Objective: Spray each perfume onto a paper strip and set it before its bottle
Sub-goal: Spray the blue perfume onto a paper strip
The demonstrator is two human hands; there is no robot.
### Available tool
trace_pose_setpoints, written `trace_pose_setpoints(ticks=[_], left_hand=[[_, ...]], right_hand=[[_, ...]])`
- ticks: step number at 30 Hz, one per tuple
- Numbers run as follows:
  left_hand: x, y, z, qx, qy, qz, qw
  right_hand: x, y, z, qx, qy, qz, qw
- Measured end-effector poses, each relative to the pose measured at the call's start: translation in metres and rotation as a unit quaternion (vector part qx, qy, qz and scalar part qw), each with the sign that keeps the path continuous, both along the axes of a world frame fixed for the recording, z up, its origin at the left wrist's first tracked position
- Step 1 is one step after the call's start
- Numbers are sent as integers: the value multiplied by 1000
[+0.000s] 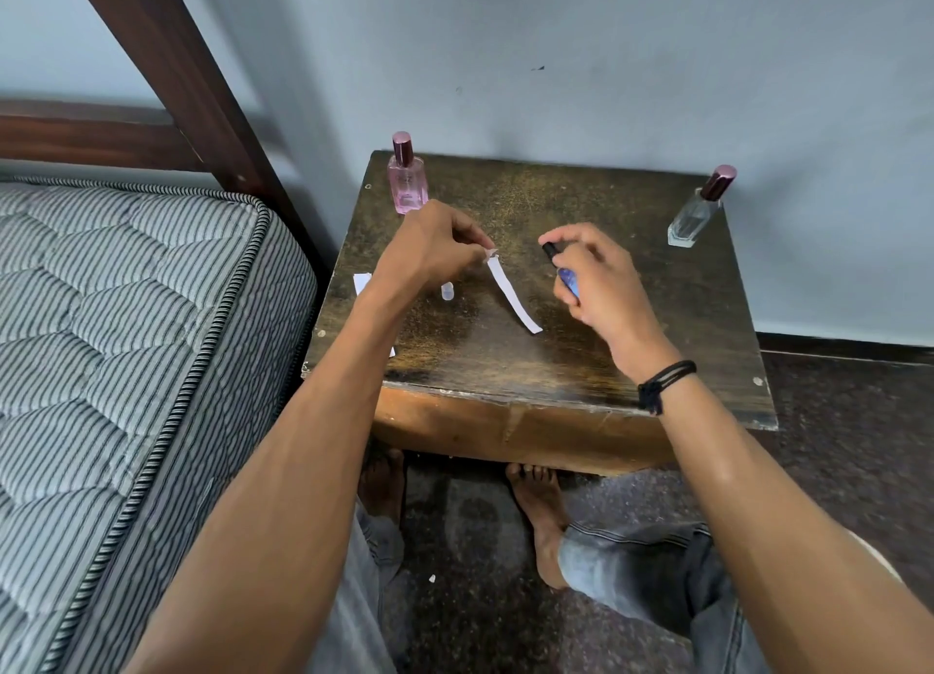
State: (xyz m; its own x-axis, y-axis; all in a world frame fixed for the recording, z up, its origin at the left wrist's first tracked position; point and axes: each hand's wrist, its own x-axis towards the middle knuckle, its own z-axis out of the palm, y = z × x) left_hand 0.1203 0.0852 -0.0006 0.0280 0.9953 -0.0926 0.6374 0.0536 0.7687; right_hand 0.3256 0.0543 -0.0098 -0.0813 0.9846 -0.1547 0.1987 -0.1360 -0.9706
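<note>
Your left grip (429, 253) pinches the paper strip (513, 294) by its tip so your right grip (601, 279), clasping the blue bottle (567, 281) beside it, can mist it.

Nothing here can be read. The pink bottle (407, 188), at your 11 o'clock, has a faint dark mark on its front, but it is too blurred to make out as letters or a brand.
</note>
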Motion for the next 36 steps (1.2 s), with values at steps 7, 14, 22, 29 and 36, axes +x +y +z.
trace_pose_setpoints(ticks=[7, 14, 22, 29, 36], left_hand=[[2, -2, 0, -21, -52, 28, 998], [-1, -2, -4, -39, -80, 9, 996], [0, -1, -6, -44, -80, 13, 996], [0, 0, -7, -50, -84, -4, 995], [1, -2, -5, -56, -82, -22, 995]], right_hand=[[-11, -13, -20, 249, -374, 90, 889], [-14, -12, -32, 286, -409, 82, 863], [-14, -9, -40, 300, -458, 81, 833], [-15, -10, -39, 315, -465, 73, 824], [-17, -12, -39, 310, -468, 77, 824]])
